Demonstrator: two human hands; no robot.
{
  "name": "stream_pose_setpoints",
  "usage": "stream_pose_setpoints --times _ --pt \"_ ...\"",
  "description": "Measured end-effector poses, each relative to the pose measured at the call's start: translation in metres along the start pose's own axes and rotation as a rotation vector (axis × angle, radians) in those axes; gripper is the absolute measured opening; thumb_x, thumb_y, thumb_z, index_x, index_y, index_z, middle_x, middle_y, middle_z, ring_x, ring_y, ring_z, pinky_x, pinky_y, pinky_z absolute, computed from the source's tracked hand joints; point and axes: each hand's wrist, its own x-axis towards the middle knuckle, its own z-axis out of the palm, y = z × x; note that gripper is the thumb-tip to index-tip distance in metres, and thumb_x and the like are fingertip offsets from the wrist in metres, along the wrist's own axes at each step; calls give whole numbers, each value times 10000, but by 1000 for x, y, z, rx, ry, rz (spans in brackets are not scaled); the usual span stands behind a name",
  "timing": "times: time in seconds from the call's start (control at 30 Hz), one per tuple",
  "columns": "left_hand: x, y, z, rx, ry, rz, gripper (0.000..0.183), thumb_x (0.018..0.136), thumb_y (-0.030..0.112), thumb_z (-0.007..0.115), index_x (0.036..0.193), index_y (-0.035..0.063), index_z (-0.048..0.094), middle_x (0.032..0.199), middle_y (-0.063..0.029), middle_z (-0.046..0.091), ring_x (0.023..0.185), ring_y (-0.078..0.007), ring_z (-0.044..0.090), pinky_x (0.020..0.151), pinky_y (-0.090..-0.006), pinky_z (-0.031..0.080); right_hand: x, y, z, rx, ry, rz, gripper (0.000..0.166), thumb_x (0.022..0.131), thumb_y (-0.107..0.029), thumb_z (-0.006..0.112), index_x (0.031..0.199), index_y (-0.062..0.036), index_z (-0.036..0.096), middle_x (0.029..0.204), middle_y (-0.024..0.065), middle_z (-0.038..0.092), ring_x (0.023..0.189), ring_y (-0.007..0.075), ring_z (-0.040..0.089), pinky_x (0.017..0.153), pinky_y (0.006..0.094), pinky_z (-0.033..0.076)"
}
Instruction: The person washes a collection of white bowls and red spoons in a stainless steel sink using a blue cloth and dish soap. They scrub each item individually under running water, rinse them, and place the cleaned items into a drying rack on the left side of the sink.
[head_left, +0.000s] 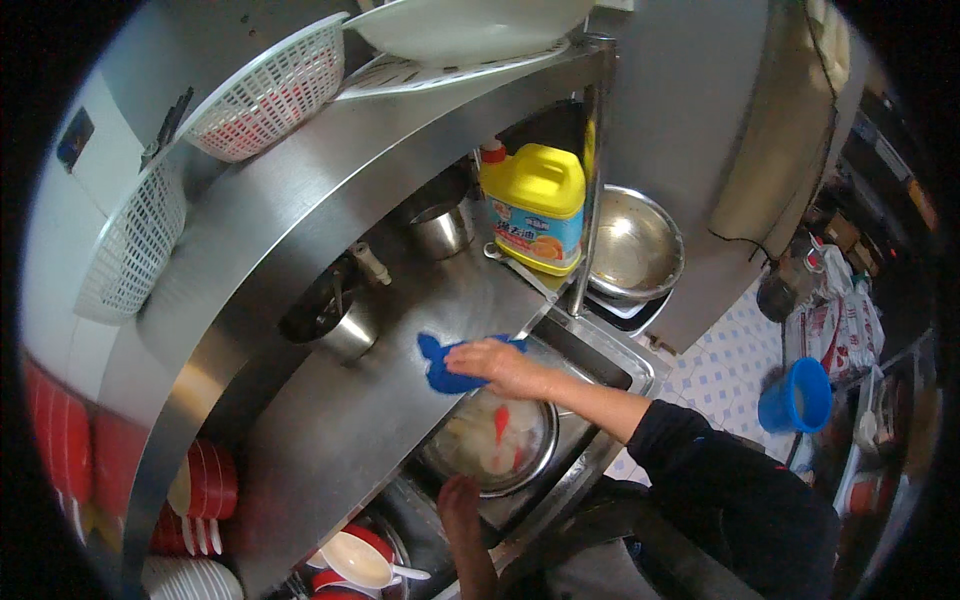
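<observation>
My right hand (495, 367) presses a blue cloth (450, 371) onto the stainless steel counter (390, 405), beside the sink edge. Below it, my left hand (459, 499) hangs at the near rim of a round metal basin (556, 442) in the sink; its fingers are too dark to read. Cloudy water and red and pale items lie in that basin. Left of my left hand, a red and cream bowl with a white spoon (360, 559) sits among other dishes. A steel pot (349, 334) with utensils stands left of the cloth.
A yellow detergent jug (536, 206) and a steel container (442, 231) stand under the upper shelf (300, 195). White plastic baskets (266, 97) sit on it. Stacked red bowls (206, 480) are at left. Beyond the shelf post is a metal bowl (634, 244); a blue bucket (796, 396) is at right.
</observation>
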Motion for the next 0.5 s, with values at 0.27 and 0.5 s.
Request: stream_pose_setpoints --times 0.27,0.5 --pt "-18 12 -5 22 17 42 224 712 74 522 920 -6 506 856 -130 537 819 -237 522 794 -356 422 -76 -2 11 82 602 517 433 550 72 479 976 -2 500 1008 140 501 979 291 454 828 341 363" --pt "-31 15 -59 597 101 293 208 732 128 515 870 -27 519 821 -128 549 766 -247 542 684 -353 449 33 29 -47 416 591 447 356 637 9 513 991 -26 505 967 142 522 931 275 492 814 331 369"
